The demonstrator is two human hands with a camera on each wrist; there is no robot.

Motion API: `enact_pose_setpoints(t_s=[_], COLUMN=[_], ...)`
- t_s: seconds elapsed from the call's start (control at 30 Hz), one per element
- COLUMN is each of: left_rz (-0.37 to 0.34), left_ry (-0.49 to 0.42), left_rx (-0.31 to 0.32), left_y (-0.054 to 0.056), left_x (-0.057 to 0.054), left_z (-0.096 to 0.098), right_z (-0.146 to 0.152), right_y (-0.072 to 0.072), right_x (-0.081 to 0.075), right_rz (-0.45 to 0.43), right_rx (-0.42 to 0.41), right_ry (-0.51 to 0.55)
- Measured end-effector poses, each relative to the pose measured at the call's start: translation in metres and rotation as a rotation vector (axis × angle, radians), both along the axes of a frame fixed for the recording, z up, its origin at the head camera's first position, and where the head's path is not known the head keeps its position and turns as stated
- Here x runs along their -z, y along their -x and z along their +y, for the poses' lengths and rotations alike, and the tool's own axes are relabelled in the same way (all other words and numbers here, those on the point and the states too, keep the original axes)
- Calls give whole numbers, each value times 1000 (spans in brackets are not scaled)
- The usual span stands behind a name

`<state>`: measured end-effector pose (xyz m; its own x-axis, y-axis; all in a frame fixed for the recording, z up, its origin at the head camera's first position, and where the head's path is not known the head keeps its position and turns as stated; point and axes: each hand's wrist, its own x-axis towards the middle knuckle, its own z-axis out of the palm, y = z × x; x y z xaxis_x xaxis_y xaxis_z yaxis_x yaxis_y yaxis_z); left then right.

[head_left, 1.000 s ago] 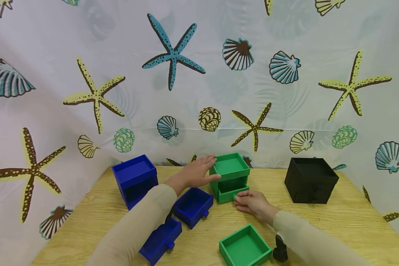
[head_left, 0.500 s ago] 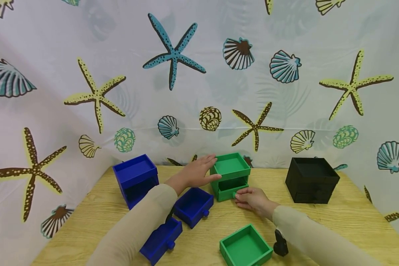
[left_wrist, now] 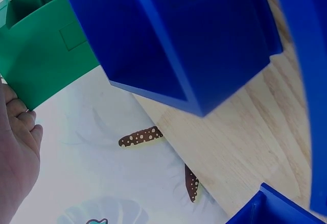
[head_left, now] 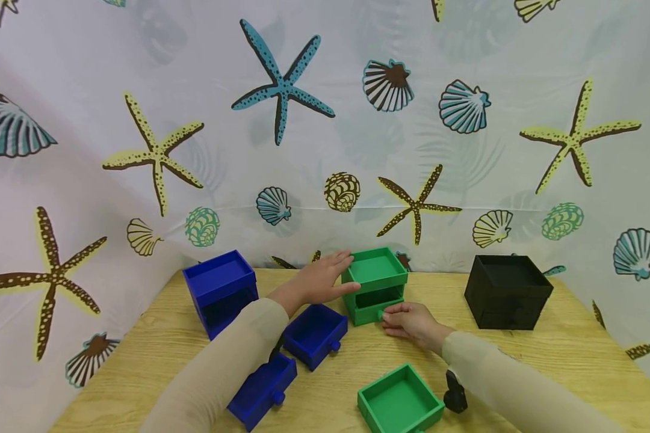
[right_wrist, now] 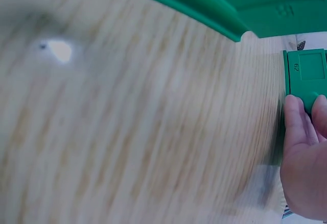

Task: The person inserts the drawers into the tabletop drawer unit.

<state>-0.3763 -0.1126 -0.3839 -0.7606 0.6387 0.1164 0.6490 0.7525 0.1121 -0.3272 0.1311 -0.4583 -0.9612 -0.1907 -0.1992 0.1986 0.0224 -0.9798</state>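
In the head view a small green drawer cabinet point(head_left: 378, 269) stands at the middle back of the table, its upper slot without a drawer. Its lower drawer point(head_left: 366, 315) sits nearly flush in the frame. My right hand point(head_left: 414, 325) pinches that drawer's round knob point(head_left: 381, 314) between thumb and fingers, also visible in the right wrist view. My left hand point(head_left: 319, 281) rests against the cabinet's left side, its fingers extended along the top edge and the thumb toward the front. A loose green drawer point(head_left: 399, 398) lies nearer, below my right hand.
A blue cabinet point(head_left: 219, 273) with an open front stands at the left. Two loose blue drawers, one by my left wrist point(head_left: 315, 337) and one nearer point(head_left: 262, 388), lie beside my left sleeve. A black cabinet point(head_left: 506, 294) stands at the right. Patterned cloth point(head_left: 314, 120) hangs behind.
My right hand has pushed the lower green drawer further back into the cabinet. The left hand has stayed against the cabinet's side.
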Motion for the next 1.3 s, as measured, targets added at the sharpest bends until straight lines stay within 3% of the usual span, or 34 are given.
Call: enact_pose_setpoints(t_s=[0.3,0.6,0.97,1.3], left_rz=[-4,-1,-23,22], left_ry=[1,-14,-24,17], left_rx=[3,13,11,25], left_y=[-1,2,3,1], left_x=[-1,0,2,1], left_z=[1,-2,-1,0], right_z=[8,24,50,64], right_y=[-3,-16,-38,-70], right_x=[0,-10,-24,-40], right_rz=[24,44,71,69], right_rx=[-8,-59,-122,-176], right_ry=[-11,-25,-9,26])
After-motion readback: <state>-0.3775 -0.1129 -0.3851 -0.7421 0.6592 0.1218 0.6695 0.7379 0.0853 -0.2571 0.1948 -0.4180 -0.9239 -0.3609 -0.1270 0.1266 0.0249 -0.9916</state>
